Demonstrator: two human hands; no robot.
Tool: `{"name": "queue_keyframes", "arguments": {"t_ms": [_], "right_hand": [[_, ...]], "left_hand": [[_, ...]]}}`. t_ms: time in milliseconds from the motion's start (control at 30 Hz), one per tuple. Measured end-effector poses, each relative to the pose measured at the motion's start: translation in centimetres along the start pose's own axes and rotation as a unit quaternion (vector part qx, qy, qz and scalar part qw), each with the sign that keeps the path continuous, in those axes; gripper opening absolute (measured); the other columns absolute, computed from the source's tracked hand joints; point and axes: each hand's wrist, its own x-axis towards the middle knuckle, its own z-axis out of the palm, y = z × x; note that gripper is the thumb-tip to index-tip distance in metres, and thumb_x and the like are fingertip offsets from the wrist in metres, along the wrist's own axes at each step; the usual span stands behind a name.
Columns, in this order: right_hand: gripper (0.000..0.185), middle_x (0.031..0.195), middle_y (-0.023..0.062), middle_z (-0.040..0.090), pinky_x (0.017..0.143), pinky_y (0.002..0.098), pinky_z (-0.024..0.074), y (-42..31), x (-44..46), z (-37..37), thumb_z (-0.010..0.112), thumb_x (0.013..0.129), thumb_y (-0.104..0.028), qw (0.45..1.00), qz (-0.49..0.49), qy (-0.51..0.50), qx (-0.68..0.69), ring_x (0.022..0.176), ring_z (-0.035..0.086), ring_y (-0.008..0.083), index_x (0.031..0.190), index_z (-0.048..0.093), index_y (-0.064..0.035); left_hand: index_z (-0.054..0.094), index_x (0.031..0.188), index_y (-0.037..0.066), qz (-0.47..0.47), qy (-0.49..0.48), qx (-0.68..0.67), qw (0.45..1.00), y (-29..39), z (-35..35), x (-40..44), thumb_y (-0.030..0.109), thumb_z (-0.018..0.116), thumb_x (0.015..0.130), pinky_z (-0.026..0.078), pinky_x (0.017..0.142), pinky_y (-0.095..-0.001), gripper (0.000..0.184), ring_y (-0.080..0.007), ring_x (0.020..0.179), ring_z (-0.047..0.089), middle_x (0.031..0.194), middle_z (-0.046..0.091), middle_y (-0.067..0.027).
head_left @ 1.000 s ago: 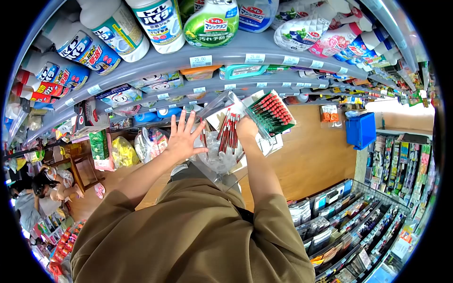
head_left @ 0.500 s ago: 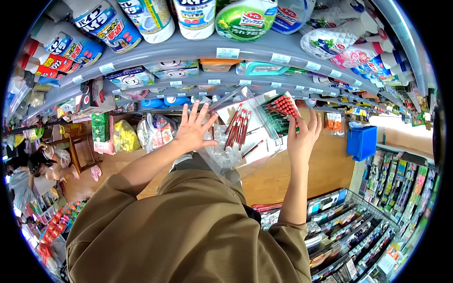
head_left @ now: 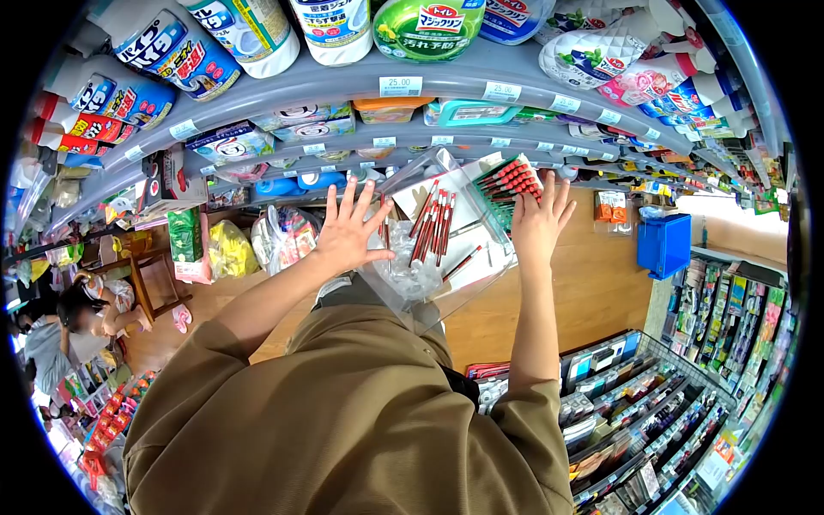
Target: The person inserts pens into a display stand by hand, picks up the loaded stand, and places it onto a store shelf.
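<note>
My left hand (head_left: 348, 233) is open with its fingers spread, beside the left edge of a clear plastic tray or cover (head_left: 414, 314). Several loose, slim dark-red pencil-like sticks (head_left: 439, 225) lie there over a white surface (head_left: 468, 238), next to crumpled clear plastic (head_left: 412, 276). A green pack (head_left: 508, 211) at the upper right holds a dense row of red-tipped sticks (head_left: 515, 180). My right hand (head_left: 539, 227) is at the right edge of this pack, fingers extended and its thumb near the sticks. Whether the fingertips touch them is hard to tell.
Shelves (head_left: 360, 90) of cleaner bottles (head_left: 429, 30) stand in front. On the wooden floor (head_left: 592, 296) are a yellow bag (head_left: 232, 247) and a blue bin (head_left: 663, 245). A wire rack of packets (head_left: 635, 412) stands at right. Another person (head_left: 86, 313) is at far left.
My right hand has moved slightly left over the green pack, and its fingers have straightened. My left hand stays spread in about the same place. The view has shifted slightly.
</note>
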Motion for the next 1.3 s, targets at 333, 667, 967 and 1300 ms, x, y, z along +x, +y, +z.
{"name": "queue_keyframes", "arguments": {"t_ms": [333, 667, 967, 1300], "right_hand": [[0.019, 0.151, 0.0178, 0.049, 0.114, 0.0714, 0.026, -0.4, -0.2, 1.0, 0.067, 0.096, -0.025, 1.0, -0.007, 0.015, 0.01, 0.148, 0.034, 0.045, 0.096, 0.073, -0.0071], [0.018, 0.153, 0.0175, 0.048, 0.114, 0.0723, 0.0241, -0.8, 0.4, 0.9, 0.068, 0.096, -0.025, 0.999, -0.01, 0.024, 0.036, 0.148, 0.033, 0.0454, 0.095, 0.074, -0.0079], [0.02, 0.156, 0.0172, 0.044, 0.113, 0.0747, 0.0234, -0.2, 0.0, 1.0, 0.065, 0.097, -0.026, 1.0, 0.002, 0.007, 0.024, 0.149, 0.031, 0.0457, 0.096, 0.075, -0.0084], [0.019, 0.156, 0.0156, 0.044, 0.114, 0.0735, 0.0233, -0.4, -0.4, 0.0, 0.066, 0.095, -0.022, 0.999, -0.004, -0.015, 0.038, 0.15, 0.03, 0.0436, 0.095, 0.074, -0.0047]], "left_hand": [[0.031, 0.162, 0.024, -0.002, -0.021, 0.001, 1.0, 0.0, -0.3, 0.1, 0.088, 0.05, 0.079, 0.003, 0.117, -0.0732, 0.107, -0.054, 0.152, 0.007, 0.166, 0.016, -0.0288], [0.039, 0.159, 0.025, -0.005, 0.002, -0.002, 1.0, 0.0, -0.1, 0.0, 0.088, 0.051, 0.079, 0.003, 0.118, -0.0719, 0.102, -0.0514, 0.153, 0.009, 0.167, 0.017, -0.0251], [0.038, 0.159, 0.025, -0.005, -0.007, -0.005, 1.0, 0.1, -0.2, 0.0, 0.088, 0.05, 0.08, 0.003, 0.118, -0.0721, 0.102, -0.0511, 0.153, 0.008, 0.167, 0.017, -0.0249], [0.035, 0.16, 0.025, -0.007, -0.018, 0.001, 1.0, 0.1, -0.3, 0.1, 0.088, 0.048, 0.08, 0.003, 0.118, -0.0714, 0.103, -0.0509, 0.153, 0.007, 0.167, 0.017, -0.0243]]}}
